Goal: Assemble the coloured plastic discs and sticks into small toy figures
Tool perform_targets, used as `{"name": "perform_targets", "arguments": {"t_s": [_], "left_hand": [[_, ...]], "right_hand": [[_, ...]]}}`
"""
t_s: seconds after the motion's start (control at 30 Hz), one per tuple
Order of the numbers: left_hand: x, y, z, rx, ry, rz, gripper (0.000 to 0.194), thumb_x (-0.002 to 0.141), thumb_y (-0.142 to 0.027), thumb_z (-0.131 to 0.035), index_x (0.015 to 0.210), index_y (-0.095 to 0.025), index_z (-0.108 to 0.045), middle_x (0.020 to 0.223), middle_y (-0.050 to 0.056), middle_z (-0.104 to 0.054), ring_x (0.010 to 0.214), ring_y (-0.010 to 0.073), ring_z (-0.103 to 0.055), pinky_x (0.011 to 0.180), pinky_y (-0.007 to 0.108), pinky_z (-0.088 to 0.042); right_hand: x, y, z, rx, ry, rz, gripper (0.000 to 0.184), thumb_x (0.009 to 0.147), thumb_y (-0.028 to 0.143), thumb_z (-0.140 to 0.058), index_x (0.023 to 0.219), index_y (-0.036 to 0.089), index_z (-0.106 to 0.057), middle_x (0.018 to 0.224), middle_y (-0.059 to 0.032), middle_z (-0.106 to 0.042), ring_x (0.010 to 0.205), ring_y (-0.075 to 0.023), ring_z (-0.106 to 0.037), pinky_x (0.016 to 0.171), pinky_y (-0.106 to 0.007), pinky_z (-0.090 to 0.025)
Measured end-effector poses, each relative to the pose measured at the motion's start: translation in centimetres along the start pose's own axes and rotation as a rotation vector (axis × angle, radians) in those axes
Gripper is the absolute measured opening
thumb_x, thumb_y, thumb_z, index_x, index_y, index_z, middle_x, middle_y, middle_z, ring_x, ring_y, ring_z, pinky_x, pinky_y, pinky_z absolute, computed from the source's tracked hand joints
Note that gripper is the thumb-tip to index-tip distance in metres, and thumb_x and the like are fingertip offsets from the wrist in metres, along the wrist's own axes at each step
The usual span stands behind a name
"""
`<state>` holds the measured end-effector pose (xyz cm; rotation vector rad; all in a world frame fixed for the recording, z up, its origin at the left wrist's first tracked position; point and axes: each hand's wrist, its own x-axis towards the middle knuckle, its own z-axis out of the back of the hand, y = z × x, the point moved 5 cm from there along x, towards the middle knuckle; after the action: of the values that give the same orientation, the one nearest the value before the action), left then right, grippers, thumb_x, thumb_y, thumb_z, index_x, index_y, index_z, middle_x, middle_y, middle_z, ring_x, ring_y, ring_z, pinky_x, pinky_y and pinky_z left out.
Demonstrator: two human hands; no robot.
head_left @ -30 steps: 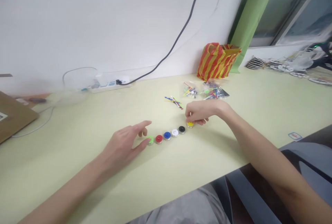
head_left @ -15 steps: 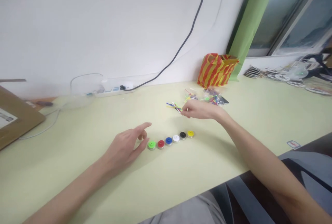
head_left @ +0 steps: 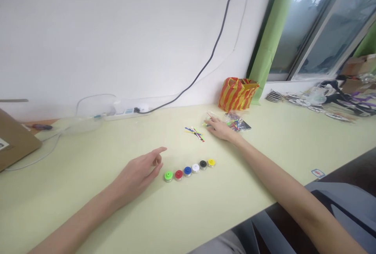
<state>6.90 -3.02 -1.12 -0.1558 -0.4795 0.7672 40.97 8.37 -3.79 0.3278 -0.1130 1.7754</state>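
Clear plastic bag of coloured sticks (head_left: pixel 235 123), lying at the back of the desk, right hand (head_left: pixel 219 128) at its near edge.

Right fingertips pressed together just beside the bag, a pinched stick impossible to confirm; left hand (head_left: pixel 136 173) loosely curled, empty, near six coloured round caps (head_left: pixel 188 170) in a row; loose sticks (head_left: pixel 194 133) between. Pale green desk (head_left: pixel 88 211); striped carrier bag (head_left: pixel 237 94), power strip (head_left: pixel 126 113), white wall, window (head_left: pixel 320 22).

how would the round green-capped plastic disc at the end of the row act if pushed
The round green-capped disc will probably slide rather than roll, since it sits flat on the pale green desk. It looks squat, so tipping seems unlikely. Its clear-looking body suggests light plastic, so a small push could knock it into the red-capped disc beside it.
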Motion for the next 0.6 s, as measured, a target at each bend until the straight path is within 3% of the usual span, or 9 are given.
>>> {"name": "perform_targets", "arguments": {"t_s": [0.27, 0.47, 0.53, 0.6], "left_hand": [[0.1, 0.2, -0.1, -0.011, -0.019, -0.009, 0.037, 0.105, -0.031, -0.039, 0.141, -0.025, -0.047, 0.095, 0.001, -0.068, 0.079, 0.0152, -0.068, 0.075, 0.026, -0.052], [0.1, 0.1, -0.1, -0.012, 0.024, 0.061, 0.037, 0.106, -0.035, -0.037, 0.14, -0.026, -0.047, 0.097, 0.001, -0.068, 0.083, 0.0164, -0.068, 0.076, 0.028, -0.053], [0.1, 0.2, -0.2, -0.015, 0.035, 0.077, 0.037, 0.106, -0.036, -0.036, 0.141, -0.027, -0.046, 0.099, 0.001, -0.068, 0.084, 0.0165, -0.068, 0.078, 0.028, -0.053], [0.0, 0.4, -0.4, -0.02, 0.035, 0.076, 0.038, 0.106, -0.037, -0.036, 0.141, -0.028, -0.045, 0.1, 0.001, -0.068, 0.086, 0.0168, -0.068, 0.08, 0.029, -0.053]], "right_hand": [[0.9, -0.3, -0.4, 0.087, -0.135, -0.121, 0.028, 0.088, 0.014, -0.054, 0.115, 0.016, -0.061, 0.114, -0.0167, -0.064, 0.098, -0.0291, -0.064, 0.087, -0.039, -0.046], [0.6, -0.1, 1.9, 0.287, -0.406, -0.181, 0.027, 0.088, 0.015, -0.047, 0.115, 0.018, -0.052, 0.117, -0.0124, -0.063, 0.103, -0.0249, -0.062, 0.089, -0.037, -0.048], [0.2, 0.6, 2.8, 0.416, -0.499, -0.188, 0.024, 0.093, 0.023, -0.046, 0.116, 0.018, -0.048, 0.114, -0.0107, -0.064, 0.1, -0.0226, -0.063, 0.089, -0.035, -0.05], [-0.2, 1.7, 3.2, 0.743, -0.567, -0.168, 0.022, 0.095, 0.034, -0.049, 0.113, 0.02, -0.048, 0.107, -0.0074, -0.065, 0.095, -0.0208, -0.066, 0.083, -0.034, -0.054]]}}
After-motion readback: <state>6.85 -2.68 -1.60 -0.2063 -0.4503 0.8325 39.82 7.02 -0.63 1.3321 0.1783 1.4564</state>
